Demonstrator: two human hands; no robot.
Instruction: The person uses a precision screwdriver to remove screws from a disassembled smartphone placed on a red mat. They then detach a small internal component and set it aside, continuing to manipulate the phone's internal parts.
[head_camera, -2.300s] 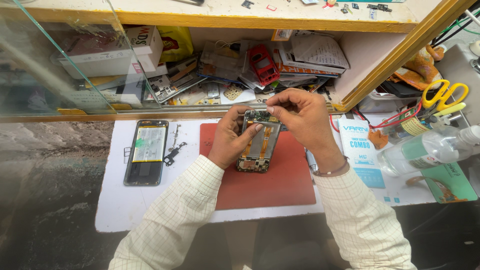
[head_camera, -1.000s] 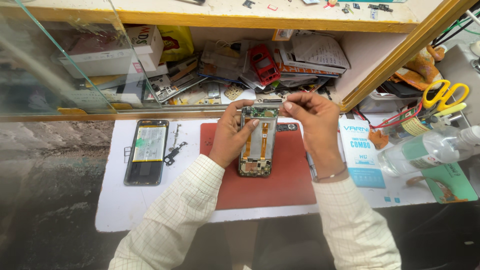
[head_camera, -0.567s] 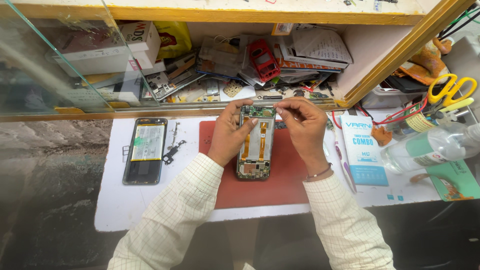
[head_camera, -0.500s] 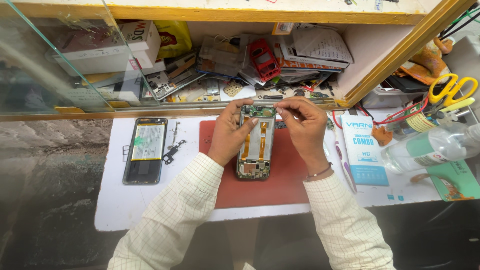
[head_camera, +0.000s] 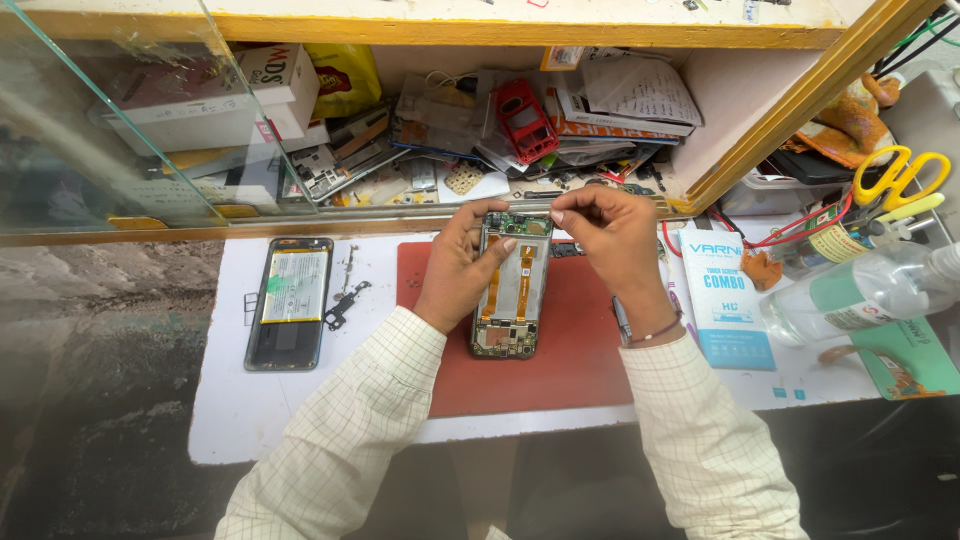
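Your left hand grips the opened phone on the red mat; your right hand pinches at its top edge (contents unclear). Looks like mid-disassembly: next, a steady, fine lift.

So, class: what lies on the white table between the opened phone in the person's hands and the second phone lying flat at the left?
In the head view, between the opened phone and the second phone lie small dark loose parts and the left hand.

An opened black smartphone with exposed orange flex cables is gripped by the left hand over a red rubber mat; its top edge is pinched by the right hand.
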